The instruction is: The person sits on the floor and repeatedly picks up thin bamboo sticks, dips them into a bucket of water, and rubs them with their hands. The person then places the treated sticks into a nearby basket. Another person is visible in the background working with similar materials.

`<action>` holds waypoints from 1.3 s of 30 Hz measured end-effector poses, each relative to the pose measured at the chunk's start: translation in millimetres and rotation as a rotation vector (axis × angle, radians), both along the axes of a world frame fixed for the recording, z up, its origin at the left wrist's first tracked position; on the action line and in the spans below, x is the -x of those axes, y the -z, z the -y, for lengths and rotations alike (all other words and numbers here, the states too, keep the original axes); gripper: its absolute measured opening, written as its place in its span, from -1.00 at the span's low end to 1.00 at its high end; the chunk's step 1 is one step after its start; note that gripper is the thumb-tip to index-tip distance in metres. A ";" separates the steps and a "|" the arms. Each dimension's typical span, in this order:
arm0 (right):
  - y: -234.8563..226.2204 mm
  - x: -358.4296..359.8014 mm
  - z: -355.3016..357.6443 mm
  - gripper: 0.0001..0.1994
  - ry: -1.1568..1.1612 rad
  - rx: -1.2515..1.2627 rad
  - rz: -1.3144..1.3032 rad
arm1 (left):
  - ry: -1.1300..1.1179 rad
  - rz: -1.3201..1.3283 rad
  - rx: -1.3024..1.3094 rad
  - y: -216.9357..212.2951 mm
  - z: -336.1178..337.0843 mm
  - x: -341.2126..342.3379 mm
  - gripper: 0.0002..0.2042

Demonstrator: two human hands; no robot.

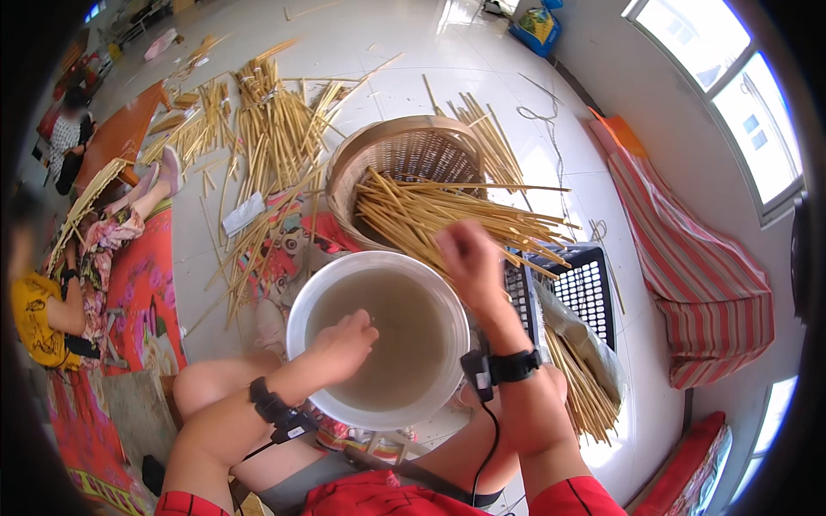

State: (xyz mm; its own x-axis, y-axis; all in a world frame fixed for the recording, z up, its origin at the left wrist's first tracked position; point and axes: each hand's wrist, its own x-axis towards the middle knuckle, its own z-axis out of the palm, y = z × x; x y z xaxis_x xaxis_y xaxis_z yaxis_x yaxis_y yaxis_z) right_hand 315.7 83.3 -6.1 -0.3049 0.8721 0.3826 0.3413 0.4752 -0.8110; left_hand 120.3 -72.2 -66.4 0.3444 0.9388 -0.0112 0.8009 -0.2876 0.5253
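Observation:
A white bucket [303, 292] of cloudy, brownish water stands between my knees. Over the water is my left hand [346, 346], its fingers curled together; whatever they may hold is too small or hidden to make out. Beyond the bucket's right rim my right hand [471, 262] is raised next to the near ends of a bundle of straw-coloured stalks [447, 211]. Motion blurs its fingers, so their grip is unclear. The stalks lie across the mouth of a tilted woven basket [366, 142] and stick out to the right.
Right of the bucket sits a black plastic crate [594, 288], with more stalks [581, 387] beside it. Loose bundles [275, 129] spread over the tiled floor ahead. At left, a person in yellow [43, 318] sits by a red floral cloth [142, 292]. Striped fabric [688, 284] hangs along the right wall.

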 end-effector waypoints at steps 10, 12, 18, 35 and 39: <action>47.3 17.8 45.9 -0.77 -0.555 0.169 0.333 | -0.176 -0.089 -0.262 -28.2 -10.7 5.0 -0.72; 40.9 15.1 45.7 -0.75 -0.531 0.192 0.373 | -0.209 -0.150 -0.282 -24.2 -5.3 2.8 -0.66; 36.9 10.1 36.9 -0.57 -0.400 0.164 0.457 | -0.090 -0.193 -0.007 -22.8 -17.1 6.5 -0.49; -120.1 -156.9 81.5 -0.71 -0.057 0.260 0.233 | 0.098 -0.156 0.137 -52.8 14.2 28.5 -0.58; -66.8 -262.1 124.5 -0.76 0.420 0.419 0.205 | 0.045 -0.060 0.083 -56.0 26.7 41.7 -0.62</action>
